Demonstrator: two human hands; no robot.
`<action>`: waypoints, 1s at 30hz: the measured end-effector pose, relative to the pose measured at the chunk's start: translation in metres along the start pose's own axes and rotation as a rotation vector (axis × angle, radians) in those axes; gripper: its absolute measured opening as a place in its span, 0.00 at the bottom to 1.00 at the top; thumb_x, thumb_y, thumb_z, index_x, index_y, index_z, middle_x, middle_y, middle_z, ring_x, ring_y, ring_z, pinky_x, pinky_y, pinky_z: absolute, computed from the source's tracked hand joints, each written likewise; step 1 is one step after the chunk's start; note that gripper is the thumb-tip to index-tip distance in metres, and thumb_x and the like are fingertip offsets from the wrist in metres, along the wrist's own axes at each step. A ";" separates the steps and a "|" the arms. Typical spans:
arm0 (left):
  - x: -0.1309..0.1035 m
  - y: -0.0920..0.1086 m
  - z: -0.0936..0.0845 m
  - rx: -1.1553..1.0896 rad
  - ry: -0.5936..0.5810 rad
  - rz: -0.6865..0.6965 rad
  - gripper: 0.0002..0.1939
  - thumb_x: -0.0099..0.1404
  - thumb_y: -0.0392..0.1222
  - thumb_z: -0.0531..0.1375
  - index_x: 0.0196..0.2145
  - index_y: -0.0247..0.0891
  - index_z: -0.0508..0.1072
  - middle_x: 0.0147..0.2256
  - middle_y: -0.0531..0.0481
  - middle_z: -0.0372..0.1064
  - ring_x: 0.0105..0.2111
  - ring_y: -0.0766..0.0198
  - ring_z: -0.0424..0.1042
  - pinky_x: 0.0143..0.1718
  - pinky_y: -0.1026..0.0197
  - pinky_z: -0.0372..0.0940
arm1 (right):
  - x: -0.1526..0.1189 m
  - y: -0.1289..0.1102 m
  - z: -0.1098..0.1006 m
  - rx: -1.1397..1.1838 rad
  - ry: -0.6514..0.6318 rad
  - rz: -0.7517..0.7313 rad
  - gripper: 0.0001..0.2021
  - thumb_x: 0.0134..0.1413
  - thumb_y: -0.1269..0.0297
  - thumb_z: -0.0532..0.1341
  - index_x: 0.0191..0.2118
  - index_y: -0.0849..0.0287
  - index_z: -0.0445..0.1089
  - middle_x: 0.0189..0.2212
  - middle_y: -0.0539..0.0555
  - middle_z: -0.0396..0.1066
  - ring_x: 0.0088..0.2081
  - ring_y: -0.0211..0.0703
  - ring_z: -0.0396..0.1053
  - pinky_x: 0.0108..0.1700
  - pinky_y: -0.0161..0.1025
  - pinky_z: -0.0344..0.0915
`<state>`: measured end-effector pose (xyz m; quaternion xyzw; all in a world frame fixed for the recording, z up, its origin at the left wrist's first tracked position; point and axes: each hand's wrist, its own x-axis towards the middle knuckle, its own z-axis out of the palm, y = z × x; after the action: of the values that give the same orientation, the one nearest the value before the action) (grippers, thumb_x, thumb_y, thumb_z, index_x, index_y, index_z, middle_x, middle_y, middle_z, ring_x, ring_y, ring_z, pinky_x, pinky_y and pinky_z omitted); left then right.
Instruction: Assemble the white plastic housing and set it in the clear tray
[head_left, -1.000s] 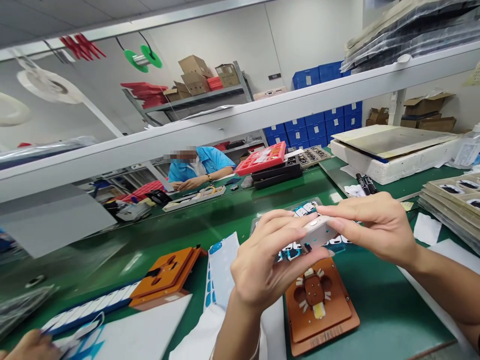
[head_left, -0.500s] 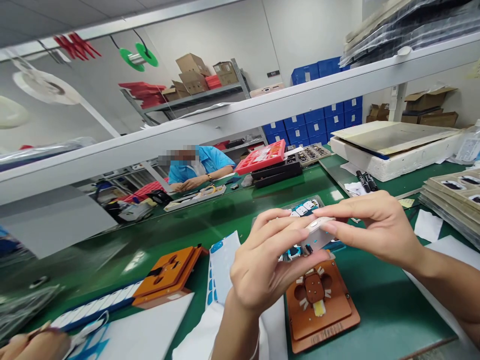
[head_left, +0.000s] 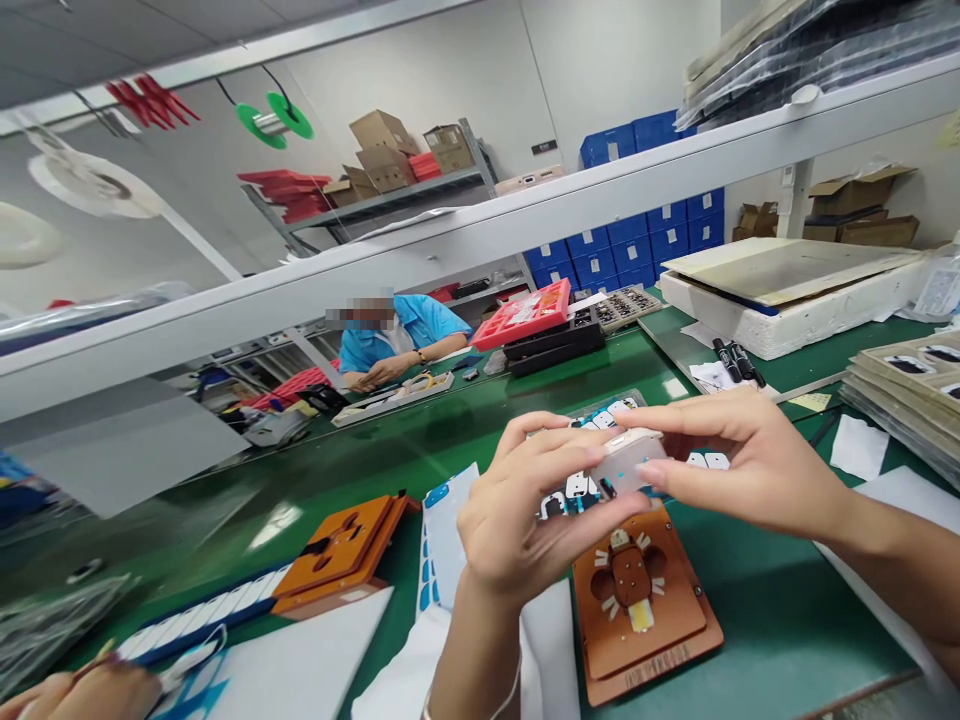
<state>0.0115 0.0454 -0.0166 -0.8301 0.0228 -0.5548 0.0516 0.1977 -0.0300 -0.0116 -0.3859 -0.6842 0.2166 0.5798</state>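
Note:
A small whitish rectangular casing point(head_left: 628, 465) is held up above the bench, a dark slot and blue specks on its face. My left hand point(head_left: 517, 500) grips it from the left, fingers over the top and thumb below. From the right, my right hand point(head_left: 739, 455) pinches its other end between thumb and fingers. Under both hands lies a brown fixture point(head_left: 645, 620) with a shaped recess and a yellow patch. Partly hidden behind the hands is a clear tray point(head_left: 585, 487) of white and black parts with blue film.
An orange fixture point(head_left: 341, 550) stands left, by a row of white pieces point(head_left: 210, 610). Another person's hand point(head_left: 97, 690) is at the lower left. A person in blue point(head_left: 405, 330) sits across the bench. Stacked trays point(head_left: 900, 400) and a foam box point(head_left: 787, 310) stand right.
The casing has turned a little in my fingers, showing more of its face. Both hands have shifted slightly, and the other person's hand at lower left has moved right.

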 end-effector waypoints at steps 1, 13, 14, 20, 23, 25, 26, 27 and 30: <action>-0.001 -0.001 0.000 -0.035 0.009 -0.012 0.23 0.54 0.38 0.75 0.44 0.34 0.71 0.35 0.43 0.80 0.31 0.58 0.79 0.39 0.52 0.73 | 0.000 0.000 -0.001 0.053 -0.035 0.027 0.15 0.52 0.69 0.64 0.46 0.62 0.80 0.28 0.53 0.79 0.24 0.38 0.73 0.25 0.31 0.72; -0.002 0.006 -0.003 -0.169 -0.011 -0.062 0.29 0.51 0.39 0.76 0.48 0.32 0.72 0.37 0.45 0.79 0.34 0.60 0.78 0.44 0.51 0.71 | -0.001 0.001 -0.001 0.522 -0.104 0.167 0.12 0.53 0.76 0.66 0.40 0.52 0.82 0.26 0.49 0.79 0.23 0.37 0.77 0.25 0.25 0.74; -0.001 0.007 -0.003 -0.168 -0.019 -0.058 0.28 0.51 0.39 0.76 0.47 0.31 0.72 0.36 0.44 0.79 0.34 0.60 0.78 0.44 0.51 0.71 | -0.001 0.001 0.000 0.523 -0.098 0.170 0.12 0.53 0.76 0.66 0.39 0.52 0.82 0.26 0.49 0.79 0.23 0.37 0.76 0.25 0.25 0.74; 0.003 0.009 -0.003 -0.123 -0.051 -0.046 0.24 0.53 0.41 0.75 0.44 0.32 0.71 0.33 0.44 0.79 0.32 0.59 0.79 0.43 0.52 0.72 | 0.000 0.000 0.002 0.489 -0.053 0.193 0.11 0.48 0.75 0.67 0.36 0.54 0.82 0.24 0.49 0.78 0.20 0.35 0.73 0.23 0.25 0.73; 0.003 0.010 -0.004 -0.106 -0.073 -0.057 0.22 0.55 0.42 0.74 0.43 0.33 0.71 0.34 0.45 0.80 0.32 0.59 0.79 0.43 0.52 0.72 | 0.000 -0.002 0.002 0.481 -0.054 0.197 0.11 0.47 0.75 0.67 0.35 0.54 0.83 0.23 0.48 0.77 0.20 0.35 0.73 0.23 0.25 0.72; 0.003 0.011 -0.005 -0.091 -0.077 -0.056 0.22 0.56 0.42 0.74 0.43 0.33 0.71 0.34 0.45 0.80 0.32 0.60 0.80 0.43 0.52 0.72 | 0.000 -0.002 0.002 0.485 -0.057 0.200 0.12 0.47 0.76 0.67 0.35 0.53 0.83 0.23 0.47 0.77 0.20 0.34 0.73 0.24 0.24 0.71; 0.004 0.011 -0.005 -0.082 -0.081 -0.053 0.21 0.56 0.41 0.74 0.43 0.34 0.71 0.33 0.46 0.80 0.31 0.60 0.79 0.43 0.52 0.72 | 0.000 -0.001 0.002 0.486 -0.060 0.202 0.11 0.47 0.76 0.67 0.35 0.53 0.83 0.23 0.47 0.77 0.21 0.33 0.73 0.24 0.23 0.71; 0.004 0.011 -0.006 -0.071 -0.086 -0.049 0.21 0.56 0.41 0.74 0.43 0.34 0.72 0.33 0.46 0.80 0.31 0.60 0.79 0.43 0.53 0.72 | 0.000 -0.001 0.001 0.485 -0.064 0.207 0.11 0.47 0.76 0.67 0.34 0.54 0.83 0.23 0.47 0.77 0.21 0.33 0.73 0.24 0.24 0.71; 0.007 0.013 -0.007 -0.046 -0.100 -0.030 0.21 0.56 0.41 0.74 0.43 0.34 0.72 0.32 0.47 0.79 0.30 0.62 0.79 0.43 0.53 0.72 | 0.001 0.002 0.001 0.469 -0.074 0.233 0.09 0.47 0.74 0.67 0.34 0.57 0.83 0.25 0.49 0.78 0.23 0.35 0.73 0.24 0.25 0.70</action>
<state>0.0082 0.0319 -0.0094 -0.8579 0.0204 -0.5128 0.0253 0.1969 -0.0281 -0.0128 -0.3088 -0.5869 0.4486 0.5991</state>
